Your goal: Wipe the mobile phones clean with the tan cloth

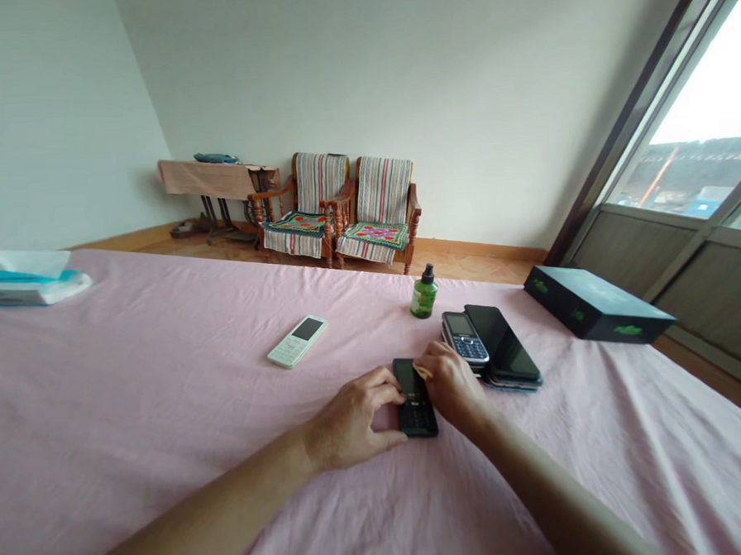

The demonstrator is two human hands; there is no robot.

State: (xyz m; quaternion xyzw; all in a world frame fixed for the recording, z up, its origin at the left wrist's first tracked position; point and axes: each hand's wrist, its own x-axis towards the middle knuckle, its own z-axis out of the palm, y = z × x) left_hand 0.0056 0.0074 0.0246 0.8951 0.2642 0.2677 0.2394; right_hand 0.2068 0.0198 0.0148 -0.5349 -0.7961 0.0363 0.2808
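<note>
A small black keypad phone [416, 414] lies flat on the pink cloth. My left hand [353, 419] grips its left side with curled fingers. My right hand [451, 381] rests on its right side, fingertips pinched over the top of its screen, perhaps on a small pale thing I cannot make out. Just right of my right hand sits a stack of phones [495, 350], with a dark keypad phone and a black smartphone on top. A white keypad phone [298, 341] lies alone to the left.
A green bottle with a black cap [423, 293] stands behind the stack. A black box [595, 303] lies at the far right, a tissue pack [23, 277] at the far left. Two striped wooden chairs [342, 213] stand by the wall.
</note>
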